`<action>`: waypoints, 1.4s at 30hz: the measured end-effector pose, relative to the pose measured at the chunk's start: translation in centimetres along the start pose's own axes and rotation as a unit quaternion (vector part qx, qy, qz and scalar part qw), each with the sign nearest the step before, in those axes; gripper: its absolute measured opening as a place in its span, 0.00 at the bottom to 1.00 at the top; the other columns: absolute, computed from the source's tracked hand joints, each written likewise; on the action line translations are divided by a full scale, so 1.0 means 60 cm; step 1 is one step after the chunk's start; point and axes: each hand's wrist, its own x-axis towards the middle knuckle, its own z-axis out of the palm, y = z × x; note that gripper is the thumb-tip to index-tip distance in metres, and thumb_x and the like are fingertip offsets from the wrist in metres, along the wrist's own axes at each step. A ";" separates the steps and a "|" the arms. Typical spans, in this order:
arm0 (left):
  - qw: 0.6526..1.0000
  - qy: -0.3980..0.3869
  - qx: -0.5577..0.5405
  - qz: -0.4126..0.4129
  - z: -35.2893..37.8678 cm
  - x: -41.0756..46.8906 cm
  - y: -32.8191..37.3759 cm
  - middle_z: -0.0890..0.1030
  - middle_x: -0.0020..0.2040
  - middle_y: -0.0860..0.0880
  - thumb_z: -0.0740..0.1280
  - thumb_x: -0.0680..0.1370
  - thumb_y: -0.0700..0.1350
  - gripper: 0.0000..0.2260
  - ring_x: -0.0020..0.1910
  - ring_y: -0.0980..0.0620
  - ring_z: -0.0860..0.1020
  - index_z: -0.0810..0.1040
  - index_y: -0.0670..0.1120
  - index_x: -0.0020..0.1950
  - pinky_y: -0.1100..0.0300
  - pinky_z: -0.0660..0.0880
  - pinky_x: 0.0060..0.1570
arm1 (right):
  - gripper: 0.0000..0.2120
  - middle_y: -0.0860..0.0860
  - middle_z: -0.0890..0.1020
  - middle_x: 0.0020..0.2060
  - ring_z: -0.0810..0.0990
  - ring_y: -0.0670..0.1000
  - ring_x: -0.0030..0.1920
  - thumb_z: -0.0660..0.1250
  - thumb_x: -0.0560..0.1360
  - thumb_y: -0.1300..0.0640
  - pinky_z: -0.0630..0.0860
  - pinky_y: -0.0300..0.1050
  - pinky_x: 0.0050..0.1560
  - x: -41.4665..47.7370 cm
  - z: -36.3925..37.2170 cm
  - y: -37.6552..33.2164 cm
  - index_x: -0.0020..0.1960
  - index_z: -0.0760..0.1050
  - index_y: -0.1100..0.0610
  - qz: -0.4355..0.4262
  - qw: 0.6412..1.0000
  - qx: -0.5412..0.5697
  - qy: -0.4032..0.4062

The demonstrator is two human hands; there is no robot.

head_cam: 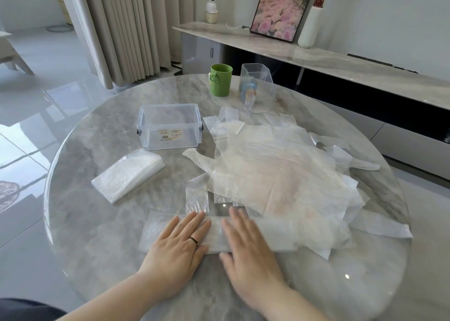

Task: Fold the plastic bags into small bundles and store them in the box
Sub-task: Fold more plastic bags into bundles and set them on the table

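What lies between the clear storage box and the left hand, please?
In the head view, only bare tabletop lies between the box and the left hand, which presses a folded bag.

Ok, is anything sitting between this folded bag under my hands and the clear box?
Nothing upright. The left hand and right hand press flat on the folded bag. Toward the open box lies mostly bare table; the flat stack of bags sits left of that line, the loose pile right.
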 end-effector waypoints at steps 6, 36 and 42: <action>0.999 -0.029 0.002 0.021 0.001 0.001 -0.005 0.81 0.58 0.50 0.38 0.81 0.54 0.31 0.62 0.56 0.67 0.80 0.49 0.57 0.60 0.48 0.67 | 0.30 0.49 0.80 0.58 0.67 0.47 0.62 0.33 0.78 0.41 0.48 0.43 0.68 -0.013 0.027 -0.006 0.62 0.66 0.55 0.021 0.986 -0.016 -0.165; 0.972 -0.199 -0.119 0.027 -0.073 0.037 -0.031 0.70 0.45 0.56 0.69 0.71 0.55 0.11 0.49 0.55 0.63 0.68 0.55 0.45 0.68 0.57 0.49 | 0.24 0.50 0.69 0.59 0.63 0.51 0.63 0.67 0.71 0.44 0.57 0.42 0.64 0.059 -0.077 0.005 0.63 0.67 0.52 -0.055 0.969 0.033 -0.238; 0.981 -0.100 -0.163 0.035 -0.091 0.042 -0.033 0.69 0.41 0.62 0.67 0.73 0.54 0.08 0.48 0.62 0.67 0.67 0.59 0.39 0.70 0.55 0.53 | 0.11 0.53 0.76 0.41 0.74 0.54 0.44 0.67 0.72 0.51 0.68 0.42 0.36 0.096 -0.091 -0.038 0.43 0.72 0.58 -0.051 0.926 0.018 -0.375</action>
